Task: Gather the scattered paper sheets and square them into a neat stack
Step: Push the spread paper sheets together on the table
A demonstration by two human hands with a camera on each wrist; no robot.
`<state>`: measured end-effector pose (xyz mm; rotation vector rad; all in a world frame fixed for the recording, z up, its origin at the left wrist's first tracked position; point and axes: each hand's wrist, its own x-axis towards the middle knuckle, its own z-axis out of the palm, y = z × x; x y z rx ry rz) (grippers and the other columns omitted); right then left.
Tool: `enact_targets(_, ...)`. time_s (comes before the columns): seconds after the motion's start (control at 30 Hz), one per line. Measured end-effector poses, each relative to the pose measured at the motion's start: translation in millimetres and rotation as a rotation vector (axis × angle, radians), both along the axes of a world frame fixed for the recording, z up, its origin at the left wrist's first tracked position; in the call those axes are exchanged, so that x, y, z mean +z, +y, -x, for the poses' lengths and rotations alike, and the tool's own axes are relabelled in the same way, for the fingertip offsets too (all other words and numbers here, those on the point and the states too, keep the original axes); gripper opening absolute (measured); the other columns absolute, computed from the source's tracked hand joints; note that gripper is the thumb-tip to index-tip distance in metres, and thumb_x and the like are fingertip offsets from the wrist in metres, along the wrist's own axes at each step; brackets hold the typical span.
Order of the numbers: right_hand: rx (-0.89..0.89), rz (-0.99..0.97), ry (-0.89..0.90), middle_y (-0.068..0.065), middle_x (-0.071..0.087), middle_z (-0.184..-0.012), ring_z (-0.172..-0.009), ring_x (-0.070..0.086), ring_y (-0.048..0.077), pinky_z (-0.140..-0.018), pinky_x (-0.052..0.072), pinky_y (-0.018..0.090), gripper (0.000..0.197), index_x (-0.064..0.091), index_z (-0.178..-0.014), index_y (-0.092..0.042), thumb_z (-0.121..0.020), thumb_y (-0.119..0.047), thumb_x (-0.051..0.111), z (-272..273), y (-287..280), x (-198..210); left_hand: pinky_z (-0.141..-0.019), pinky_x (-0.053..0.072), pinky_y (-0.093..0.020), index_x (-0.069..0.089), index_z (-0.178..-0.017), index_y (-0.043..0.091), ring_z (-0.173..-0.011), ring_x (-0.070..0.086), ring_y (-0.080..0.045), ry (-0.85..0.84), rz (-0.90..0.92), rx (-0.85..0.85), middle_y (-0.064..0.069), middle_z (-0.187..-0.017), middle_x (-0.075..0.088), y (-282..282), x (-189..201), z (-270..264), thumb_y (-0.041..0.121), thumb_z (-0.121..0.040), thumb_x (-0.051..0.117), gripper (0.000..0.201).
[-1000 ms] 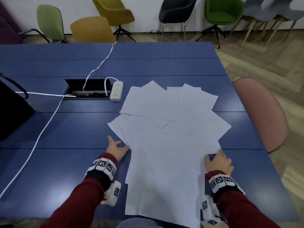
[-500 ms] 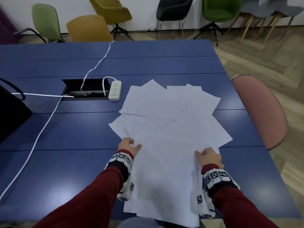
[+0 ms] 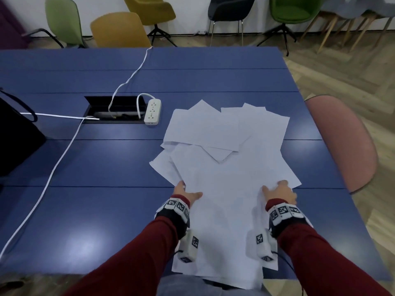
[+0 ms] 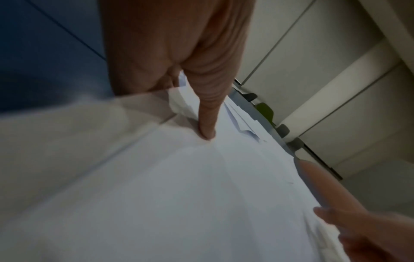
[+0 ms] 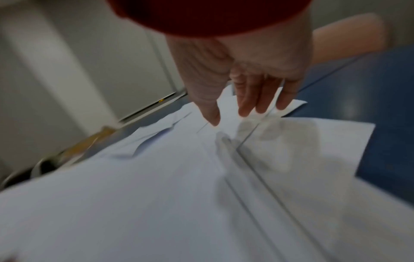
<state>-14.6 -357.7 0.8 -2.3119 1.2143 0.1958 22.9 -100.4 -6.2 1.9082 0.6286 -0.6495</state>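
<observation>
Several white paper sheets [image 3: 224, 167] lie fanned and overlapping on the blue table [image 3: 85, 210], and the nearest ones hang over its front edge. My left hand [image 3: 184, 192] holds the pile's left edge. Its thumb [image 4: 207, 124] presses on top of the paper [image 4: 179, 195] and its fingers are hidden under the sheets. My right hand [image 3: 280, 192] rests on the pile's right side. The right hand [image 5: 230, 117] has straight fingers whose tips touch the paper [image 5: 156, 177], which wrinkles slightly between the two hands.
A white power strip [image 3: 152, 112] lies just left of the far sheets, beside an open cable hatch [image 3: 113, 113]. A white cable [image 3: 53, 165] runs across the left of the table. A black bag [image 3: 15, 135] stands at the far left. A pink chair [image 3: 342, 142] stands at the right edge.
Both hands moved inward. The left went from the bare table beside the pile to holding its edge, the right slid forward onto the sheets, and the near sheets were drawn closer together.
</observation>
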Motion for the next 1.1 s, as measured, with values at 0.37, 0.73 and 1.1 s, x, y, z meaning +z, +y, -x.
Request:
enact_targets(0.37,-0.159,0.051,0.102,0.023,0.036,-0.136,-0.122,0.045,0.039,-0.097,0.044,0.050,0.106,0.034,-0.131,0.008,-0.054,-0.040,0.088,-0.7,-21.2,-15.9,-0.089,0.049,-0.031,0.058,-0.100,0.009,-0.091,0.060,-0.025,0.058,-0.163,-0.131,-0.009,-0.104,0.063,47.2,5.2,-16.6,0.018,-0.077,0.065,0.027)
enact_targets(0.73,-0.013,-0.082,0.171,0.016,0.052,-0.123,-0.105,0.057,0.033,-0.080,0.050,0.035,0.040,0.062,-0.098,-0.003,-0.067,-0.024,0.076,-10.0,-26.3,-16.1,-0.081,0.043,-0.024,0.059,-0.114,0.001,-0.088,0.057,-0.018,-0.107,-0.018,0.056,-0.009,-0.106,0.065,23.6,3.0,1.0,0.003,-0.079,0.069,0.037)
enact_targets(1.1,-0.149,-0.206,-0.026,0.030,0.058,-0.121,-0.112,0.054,0.045,-0.089,0.045,0.040,0.032,0.058,-0.116,0.008,-0.087,0.000,0.047,10.2,-53.8,-9.4,-0.071,0.039,-0.023,0.061,-0.082,0.009,-0.078,0.046,-0.018,-0.088,-0.158,0.111,-0.006,-0.085,0.054,60.7,-8.3,0.0,-0.001,-0.080,0.059,0.011)
